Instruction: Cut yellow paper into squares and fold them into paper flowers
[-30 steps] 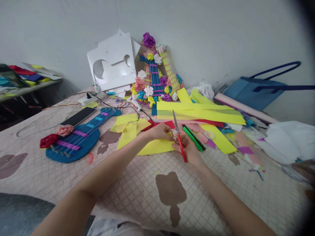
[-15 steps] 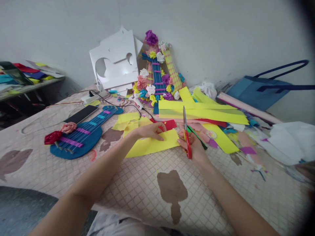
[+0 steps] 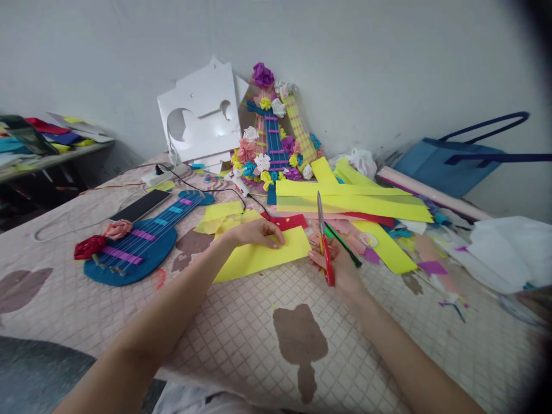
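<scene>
Between your two hands lay the yellow sheet (image 3: 263, 256), flat on the quilted cloth (image 3: 241, 322). Your left hand (image 3: 254, 232) pressed it down with fingers spread, gripping nothing. Your right hand (image 3: 338, 265), just beside the sheet's right edge, was closed around the red-handled scissors (image 3: 324, 241), blades together and pointing away from you. This looked like lining up a cut; next you would need to open the blades onto that edge. The sheet looked thin, smooth and uncreased. Beyond your right hand lay long yellow strips (image 3: 349, 198).
</scene>
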`<action>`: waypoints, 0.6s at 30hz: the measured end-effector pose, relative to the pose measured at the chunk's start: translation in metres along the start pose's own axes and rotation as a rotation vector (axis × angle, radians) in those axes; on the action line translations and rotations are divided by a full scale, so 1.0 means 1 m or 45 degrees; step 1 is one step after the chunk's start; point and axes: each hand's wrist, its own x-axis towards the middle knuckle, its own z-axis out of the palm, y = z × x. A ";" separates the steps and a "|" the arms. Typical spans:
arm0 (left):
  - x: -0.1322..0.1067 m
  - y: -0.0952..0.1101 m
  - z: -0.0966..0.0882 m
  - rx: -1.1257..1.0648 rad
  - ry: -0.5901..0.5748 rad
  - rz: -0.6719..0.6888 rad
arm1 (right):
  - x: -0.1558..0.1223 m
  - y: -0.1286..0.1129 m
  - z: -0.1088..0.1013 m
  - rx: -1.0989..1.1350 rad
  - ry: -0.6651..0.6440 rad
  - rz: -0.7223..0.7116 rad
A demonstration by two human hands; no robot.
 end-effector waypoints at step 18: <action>-0.020 0.008 -0.025 -0.268 0.330 0.023 | -0.037 -0.011 0.031 0.590 -0.680 0.204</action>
